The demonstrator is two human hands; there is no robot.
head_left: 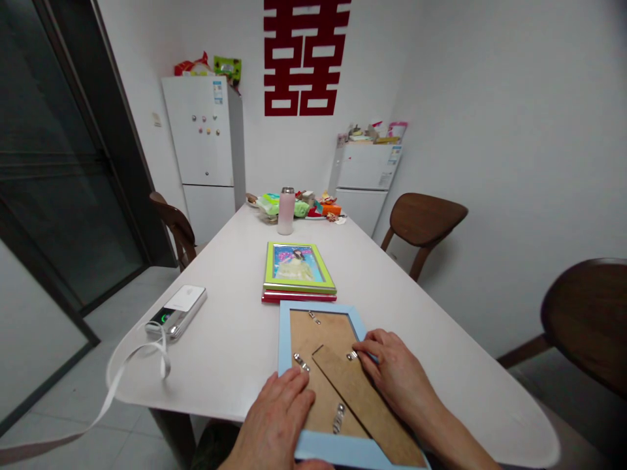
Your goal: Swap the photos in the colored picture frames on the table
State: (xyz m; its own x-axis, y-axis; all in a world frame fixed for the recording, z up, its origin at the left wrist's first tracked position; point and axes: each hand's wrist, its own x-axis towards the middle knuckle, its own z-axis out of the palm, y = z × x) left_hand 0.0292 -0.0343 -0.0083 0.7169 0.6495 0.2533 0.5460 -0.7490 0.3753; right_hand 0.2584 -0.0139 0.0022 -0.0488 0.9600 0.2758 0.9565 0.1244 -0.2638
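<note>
A light-blue picture frame [286, 333] lies face down at the near end of the table, its near end reaching past the table edge. Its brown backing board [318, 326] carries a folded stand leg [360, 398] and several metal clips. My right hand [399, 372] closes thumb and fingertips on the metal clip [351, 356] at the right edge. On the left border rests my left hand [279, 414], its fingers lying on the back just below another metal clip [302, 362] and its thumb spread toward the near border.
Beyond it lie a green frame [325, 277] with a photo and a red frame [298, 297] beneath. A power bank-like device [183, 307] with a white strap [117, 378] sits left. Farther back stand a pink bottle [286, 212] and snack packets [330, 209]. Chairs [426, 219] flank the table [225, 365].
</note>
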